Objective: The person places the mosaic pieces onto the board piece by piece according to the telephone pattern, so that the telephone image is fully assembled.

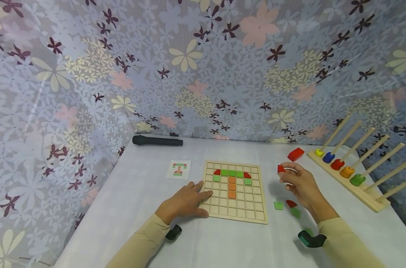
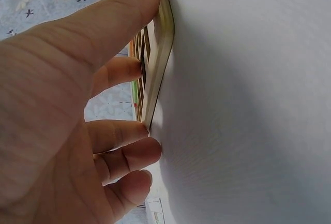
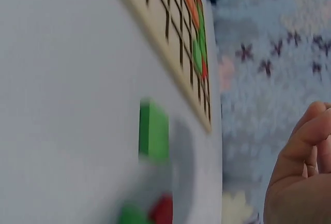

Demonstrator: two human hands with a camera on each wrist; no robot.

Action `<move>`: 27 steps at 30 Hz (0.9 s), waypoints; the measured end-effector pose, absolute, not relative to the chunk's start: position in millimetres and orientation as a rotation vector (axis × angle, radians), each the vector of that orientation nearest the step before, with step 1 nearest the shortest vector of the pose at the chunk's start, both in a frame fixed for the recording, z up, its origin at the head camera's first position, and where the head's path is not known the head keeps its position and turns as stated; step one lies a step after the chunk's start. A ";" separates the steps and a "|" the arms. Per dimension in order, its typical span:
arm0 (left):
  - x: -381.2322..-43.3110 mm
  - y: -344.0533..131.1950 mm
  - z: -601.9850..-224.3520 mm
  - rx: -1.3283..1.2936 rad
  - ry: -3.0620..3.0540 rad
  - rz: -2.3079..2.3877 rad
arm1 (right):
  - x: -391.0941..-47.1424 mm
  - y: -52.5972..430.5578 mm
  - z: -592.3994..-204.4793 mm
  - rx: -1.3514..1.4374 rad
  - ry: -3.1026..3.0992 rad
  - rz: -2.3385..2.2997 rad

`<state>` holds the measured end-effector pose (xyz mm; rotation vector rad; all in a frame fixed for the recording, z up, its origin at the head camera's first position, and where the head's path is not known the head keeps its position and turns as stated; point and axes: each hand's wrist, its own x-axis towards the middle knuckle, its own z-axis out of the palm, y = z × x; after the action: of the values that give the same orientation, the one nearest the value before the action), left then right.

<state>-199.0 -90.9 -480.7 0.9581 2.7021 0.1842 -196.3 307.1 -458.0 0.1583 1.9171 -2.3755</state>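
Note:
A wooden grid board (image 1: 219, 204) lies mid-table, holding red rounded corner tiles, green square tiles (image 1: 232, 173) and a column of orange tiles (image 1: 232, 188). My left hand (image 1: 186, 203) rests at its left edge, thumb and fingers spread and touching the frame. Right of the board, my right hand (image 1: 300, 182) is raised and pinches a red tile (image 1: 281, 169) between thumb and fingertips. Only part of this hand (image 3: 305, 167) shows in the right wrist view. Below it on the table lie a loose green square tile (image 1: 278, 206), a red rounded tile (image 1: 291, 203) and another green tile (image 1: 295, 212).
A pattern card (image 1: 178, 169) lies left of the board, with a black microphone (image 1: 157, 141) behind it. At the right stand a red box (image 1: 295, 154) and a wooden peg stand (image 1: 347, 180) with coloured beads. A flowered curtain (image 1: 196, 74) hangs behind the table.

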 end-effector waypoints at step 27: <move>-199.7 -91.0 -484.9 0.975 2.715 0.213 | -187.5 199.9 -496.2 -0.081 2.658 -1.329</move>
<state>-199.7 -91.0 -484.9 0.9754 2.7146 0.2129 -187.5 199.9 -496.2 -0.0814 2.6583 -1.3291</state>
